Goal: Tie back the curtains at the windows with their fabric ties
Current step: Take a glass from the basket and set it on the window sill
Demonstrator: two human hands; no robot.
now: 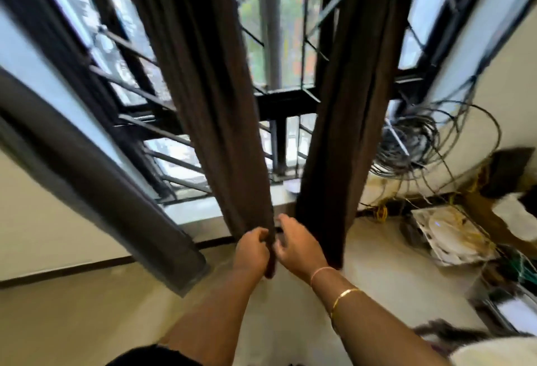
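Left hand (252, 249) fingers clench the curtain (203, 89) near its hem. Right hand (297, 249) fingers curl beside it, grip unclear. Gather folds tightly before tying.

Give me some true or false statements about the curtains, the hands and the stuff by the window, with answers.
1. The left hand grips the middle curtain near its lower end. True.
2. The right curtain is tied back. False: it hangs straight and loose, with no tie visible round it.
3. A tangle of cables hangs to the right of the window. True.
4. The bracelets are on the left arm. False: they are on the right arm.
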